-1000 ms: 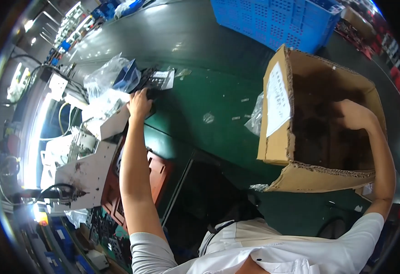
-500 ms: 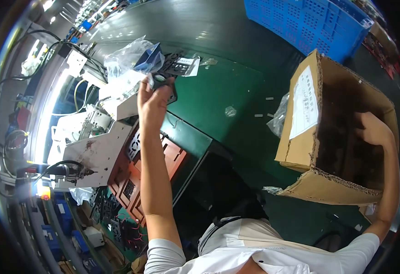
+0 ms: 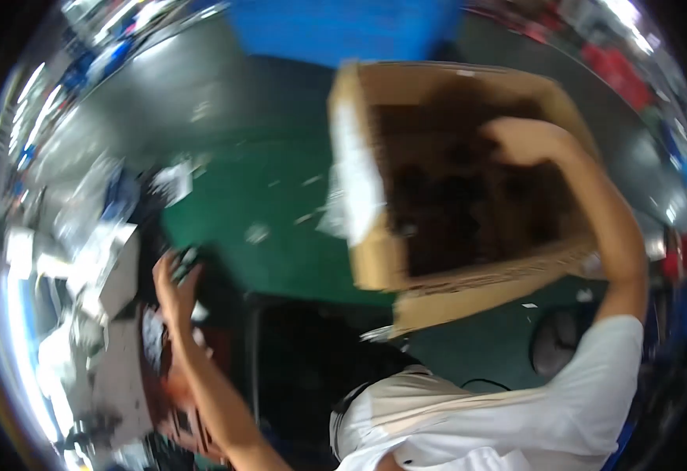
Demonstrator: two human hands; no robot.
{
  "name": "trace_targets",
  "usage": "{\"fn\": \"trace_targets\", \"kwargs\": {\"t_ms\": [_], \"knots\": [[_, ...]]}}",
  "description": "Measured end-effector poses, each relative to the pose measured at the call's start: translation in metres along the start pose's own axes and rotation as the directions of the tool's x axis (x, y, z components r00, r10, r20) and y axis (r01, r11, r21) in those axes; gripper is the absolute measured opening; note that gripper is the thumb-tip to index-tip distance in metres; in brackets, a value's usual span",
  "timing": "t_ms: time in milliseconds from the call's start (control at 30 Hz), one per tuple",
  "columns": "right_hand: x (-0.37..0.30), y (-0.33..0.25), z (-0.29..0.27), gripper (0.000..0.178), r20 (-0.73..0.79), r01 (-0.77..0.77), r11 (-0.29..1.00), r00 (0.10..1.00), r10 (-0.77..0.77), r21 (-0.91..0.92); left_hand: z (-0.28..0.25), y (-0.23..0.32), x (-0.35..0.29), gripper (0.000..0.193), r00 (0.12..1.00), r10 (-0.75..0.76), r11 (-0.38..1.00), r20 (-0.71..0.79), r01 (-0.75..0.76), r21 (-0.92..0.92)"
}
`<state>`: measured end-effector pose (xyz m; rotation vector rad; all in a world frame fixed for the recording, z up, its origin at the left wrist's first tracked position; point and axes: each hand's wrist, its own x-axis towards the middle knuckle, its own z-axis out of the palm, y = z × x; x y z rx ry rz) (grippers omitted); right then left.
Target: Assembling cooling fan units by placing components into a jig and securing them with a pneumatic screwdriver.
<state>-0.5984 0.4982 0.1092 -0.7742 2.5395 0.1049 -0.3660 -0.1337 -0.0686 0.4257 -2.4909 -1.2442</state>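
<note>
My left hand (image 3: 175, 286) is closed around a small black part (image 3: 186, 265), thumb and fingers on either side of it. It is at the left, beside the white machine and above the orange-red fixture (image 3: 182, 385); blur hides the part's detail. My right hand (image 3: 528, 141) reaches into an open cardboard box (image 3: 430, 282) over its right side. Dark pieces (image 3: 461, 204) lie inside the box, too dim and smeared to tell apart. The right fingertips are blurred against them, so any hold there cannot be made out.
A white machine (image 3: 116, 361) stands at the left by a bright lamp. Clear plastic bags (image 3: 88, 192) and a white paper (image 3: 174, 183) lie on the green tabletop (image 3: 233, 204). A blue crate (image 3: 343, 27) is behind the box. A round dark stool (image 3: 553, 341) stands at lower right.
The view has swung right, so the box now sits nearer the middle. My left hand has drawn nearer to me with the black part. My right hand remains in the box.
</note>
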Motion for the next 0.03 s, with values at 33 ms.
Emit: {"fn": "trace_targets", "kwargs": {"t_ms": [33], "knots": [[0.0008,-0.0079,-0.0089,0.048,-0.011,0.006,1.0,1.0,-0.006,0.019,0.0391,0.0015,0.019,0.051,0.998,0.03,0.998,0.053,-0.027,-0.052]]}}
